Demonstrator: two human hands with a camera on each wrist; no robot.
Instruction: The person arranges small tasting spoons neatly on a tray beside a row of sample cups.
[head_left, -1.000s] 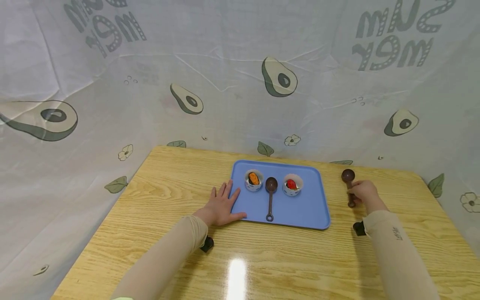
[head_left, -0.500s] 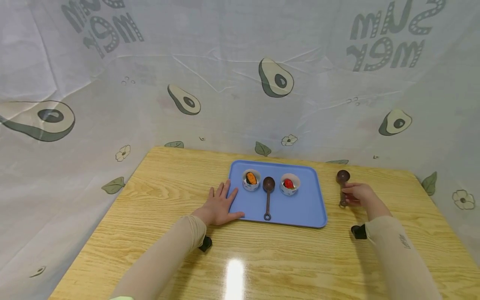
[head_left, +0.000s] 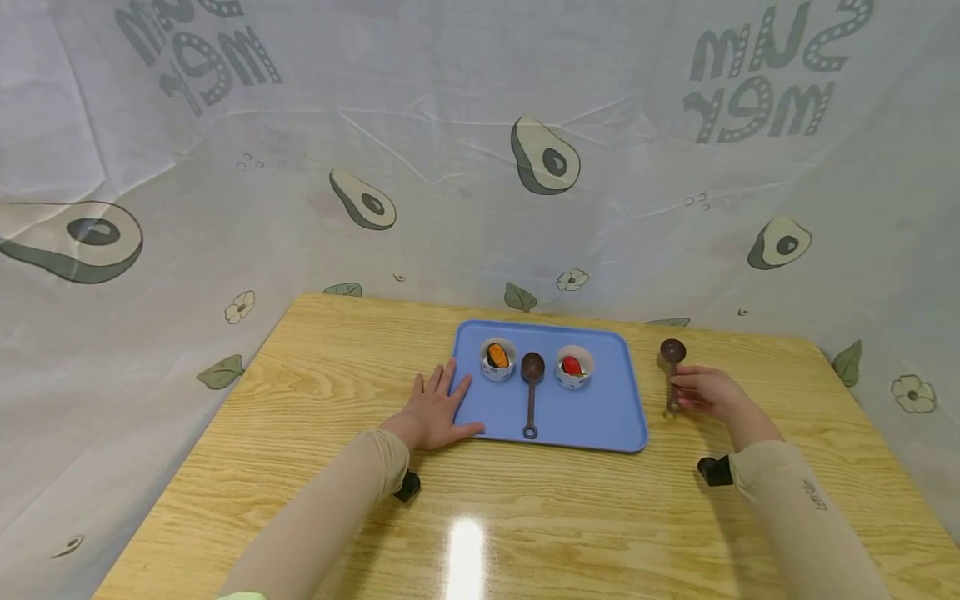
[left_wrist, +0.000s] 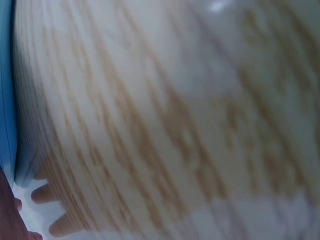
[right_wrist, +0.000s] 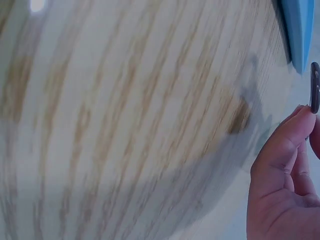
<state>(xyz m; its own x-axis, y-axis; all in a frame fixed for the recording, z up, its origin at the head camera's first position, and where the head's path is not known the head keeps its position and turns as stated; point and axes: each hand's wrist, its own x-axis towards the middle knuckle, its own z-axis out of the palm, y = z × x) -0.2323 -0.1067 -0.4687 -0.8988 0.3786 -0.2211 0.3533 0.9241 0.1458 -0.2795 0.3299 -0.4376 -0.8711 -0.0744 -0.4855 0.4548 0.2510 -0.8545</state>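
Note:
My right hand (head_left: 708, 392) pinches a brown long-handled spoon (head_left: 672, 351) by its handle, to the right of the blue tray (head_left: 592, 425). The spoon's bowl points away from me. In the right wrist view the handle end (right_wrist: 314, 87) shows between thumb and fingers, with its shadow apart on the table. My left hand (head_left: 431, 419) lies with spread fingers at the tray's near left corner, thumb along the front rim. On the tray a second brown spoon (head_left: 532, 392) lies between a patterned cup with an orange-topped piece (head_left: 498, 357) and another with a red-topped piece (head_left: 572, 366).
The wood-grain table (head_left: 562, 517) extends around the tray. Behind it hangs a pale cloth (head_left: 450, 242) printed with avocados and leaves. A black wrist camera (head_left: 715, 471) sits under the right wrist, another (head_left: 407, 486) under the left.
My right hand has moved slightly left with the spoon, closer to the tray, and the spoon has risen a little off the table. My left hand stays at the tray. The head view has shifted slightly.

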